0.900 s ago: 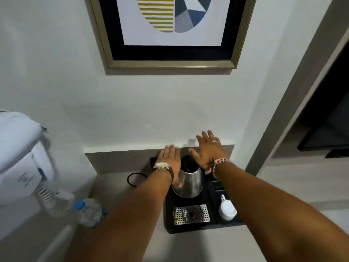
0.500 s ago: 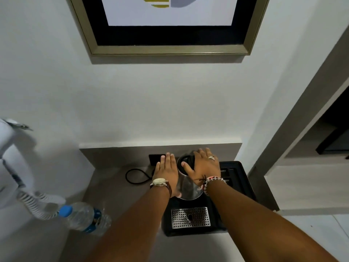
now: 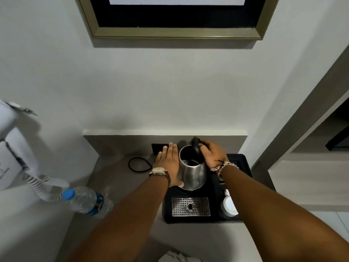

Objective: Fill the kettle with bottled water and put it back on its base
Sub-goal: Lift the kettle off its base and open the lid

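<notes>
Head view shows the steel kettle (image 3: 192, 173) at frame centre on the black tray (image 3: 243, 161). Left hand (image 3: 168, 163) lies flat and open against its side; right hand (image 3: 212, 154) has its grip closed on the black handle. Water bottle (image 3: 86, 202) lies lower left on the table (image 3: 113, 176).

Dim, soft overhead light; wide-angle bending at edges, slight blur.
</notes>
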Demonstrator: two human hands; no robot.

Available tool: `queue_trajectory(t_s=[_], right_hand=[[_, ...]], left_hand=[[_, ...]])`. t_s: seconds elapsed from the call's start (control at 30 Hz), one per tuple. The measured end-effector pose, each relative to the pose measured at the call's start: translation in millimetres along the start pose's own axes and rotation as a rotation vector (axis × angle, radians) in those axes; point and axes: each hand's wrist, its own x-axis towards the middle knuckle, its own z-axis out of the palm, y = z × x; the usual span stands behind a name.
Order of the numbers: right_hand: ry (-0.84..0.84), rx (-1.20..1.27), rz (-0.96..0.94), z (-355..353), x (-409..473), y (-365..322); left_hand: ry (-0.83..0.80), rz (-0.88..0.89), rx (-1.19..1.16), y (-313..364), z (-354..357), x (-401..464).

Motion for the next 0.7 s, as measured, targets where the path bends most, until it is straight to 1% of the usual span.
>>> queue_trajectory(t_s=[0.1,0.17,0.23,0.3,0.37,0.43,0.53,0.7], right_hand=[[0.096,0.202,0.088,-6.3,-7.5,20.5],[0.109,0.289,0.142,-6.3,-11.3,27.0],[0.096,0.301,0.168,-8.1,-7.9,25.1],[0.076,0.257,0.173,-10.6,-0.4,19.6],[0.085,0.234,0.163,-10.3,6.3,19.1],[0.11,0.228,0.134,-8.6,8.4,17.2],[0.151,0.265,0.078,-7.7,5.7,10.0],[0.225,0.341,0.039,-4.9,-26.2,-6.1]], left_hand=[[0.014,-0.019,-0.03,2.1,1.7,0.8],[0.019,-0.058,-0.102,7.4,2.7,1.8],[0.042,-0.118,-0.278,15.5,8.9,0.0],[0.109,-0.189,-0.449,23.4,20.0,-7.0],[0.176,-0.22,-0.526,29.2,29.6,-11.4],[0.214,-0.227,-0.555,29.2,27.3,-11.5],[0.208,-0.214,-0.569,24.4,15.7,-10.2],[0.218,-0.144,-0.526,17.0,-3.7,-32.0]])
